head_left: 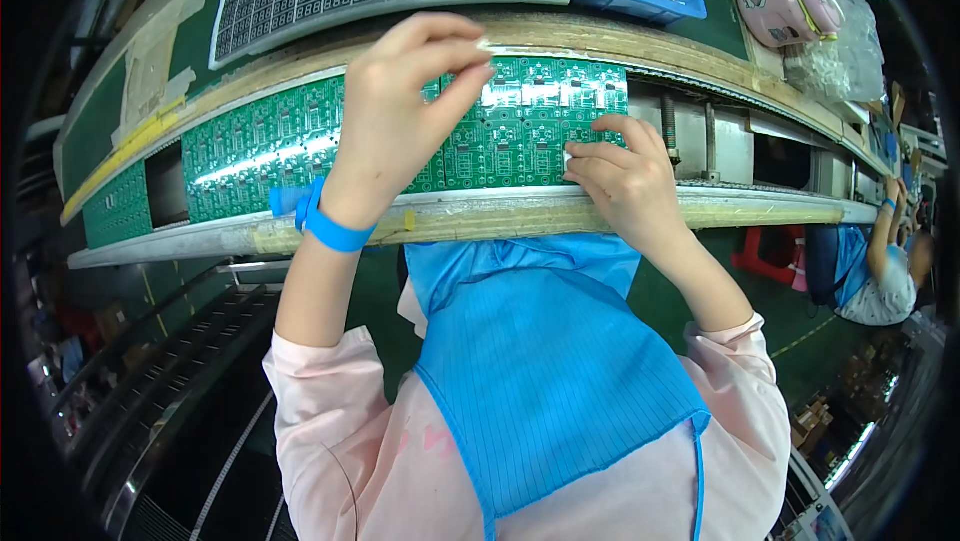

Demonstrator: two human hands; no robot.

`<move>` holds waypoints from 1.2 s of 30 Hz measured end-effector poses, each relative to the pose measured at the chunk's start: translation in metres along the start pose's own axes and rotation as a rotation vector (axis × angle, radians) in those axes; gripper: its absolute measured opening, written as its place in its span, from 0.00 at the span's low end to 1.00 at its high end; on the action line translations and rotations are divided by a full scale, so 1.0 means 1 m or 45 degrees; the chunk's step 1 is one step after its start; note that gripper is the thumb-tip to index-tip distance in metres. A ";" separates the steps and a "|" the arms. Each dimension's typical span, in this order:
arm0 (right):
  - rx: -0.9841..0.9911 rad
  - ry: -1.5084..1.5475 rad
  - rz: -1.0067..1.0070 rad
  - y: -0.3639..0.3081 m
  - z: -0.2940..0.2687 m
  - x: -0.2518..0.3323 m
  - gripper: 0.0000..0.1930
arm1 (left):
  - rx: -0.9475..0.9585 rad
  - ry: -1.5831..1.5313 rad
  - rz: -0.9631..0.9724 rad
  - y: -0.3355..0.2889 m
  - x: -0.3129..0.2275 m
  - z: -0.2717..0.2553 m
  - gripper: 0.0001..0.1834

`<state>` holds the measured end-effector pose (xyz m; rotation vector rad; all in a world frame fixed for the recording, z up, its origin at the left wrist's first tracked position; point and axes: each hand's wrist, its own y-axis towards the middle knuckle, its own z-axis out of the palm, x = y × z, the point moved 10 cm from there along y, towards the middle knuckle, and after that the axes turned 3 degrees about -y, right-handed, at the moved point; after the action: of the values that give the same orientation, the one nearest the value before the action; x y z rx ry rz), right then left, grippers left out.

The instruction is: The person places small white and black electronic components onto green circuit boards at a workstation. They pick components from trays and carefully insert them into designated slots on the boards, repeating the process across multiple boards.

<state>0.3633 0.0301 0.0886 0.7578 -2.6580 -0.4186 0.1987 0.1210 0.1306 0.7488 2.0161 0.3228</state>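
A green floor (810, 366) marked with thin yellow lines showed at the left and right of the frame, with a red stool (752, 259) standing on it at the middle right. Dark metal racking (165, 421) with long, slanting rails filled the lower left, while brown boxes (815, 421) and a bright strip of light (850, 456) appeared at the lower right. Across the upper part curved a workbench (727, 1) with a green top and worn wooden edging.

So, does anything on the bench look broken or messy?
Yes: toward the left of the bench, the beige patches look torn, because their edges are ragged. The green circuit boards show no clear damage where they're uncovered.
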 end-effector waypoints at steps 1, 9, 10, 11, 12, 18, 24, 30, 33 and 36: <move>-0.008 0.008 0.001 -0.002 0.000 -0.001 0.05 | 0.042 -0.014 -0.083 -0.010 0.012 0.002 0.07; -0.030 0.030 -0.017 -0.006 -0.003 0.001 0.07 | 0.143 0.018 -0.224 -0.049 0.051 0.011 0.12; -0.002 0.052 0.001 -0.006 -0.002 0.000 0.07 | 0.134 0.063 -0.198 -0.048 0.050 0.011 0.12; 0.026 0.075 0.019 -0.007 -0.001 0.000 0.08 | 0.124 0.108 -0.172 -0.047 0.048 0.010 0.12; 0.054 0.099 0.036 -0.007 0.001 -0.001 0.08 | 0.114 0.153 -0.146 -0.045 0.047 0.010 0.13; -0.122 0.211 0.132 0.024 -0.029 -0.055 0.09 | 0.129 0.225 -0.076 -0.047 0.051 0.013 0.07; -0.498 -0.135 0.287 0.078 -0.062 -0.166 0.11 | 0.137 0.220 -0.012 -0.046 0.046 0.015 0.07; -0.149 -0.203 0.456 0.120 -0.031 -0.194 0.15 | 0.122 0.254 0.030 -0.049 0.043 0.015 0.06; 0.059 -0.235 0.475 0.128 -0.018 -0.189 0.15 | 0.133 0.257 0.040 -0.050 0.040 0.015 0.07; 0.086 -0.230 0.414 0.127 -0.015 -0.187 0.16 | 0.144 0.245 0.059 -0.049 0.039 0.016 0.07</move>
<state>0.4618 0.2339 0.1035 0.3053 -2.9075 -0.3241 0.1789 0.1058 0.0712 0.8634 2.2157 0.3199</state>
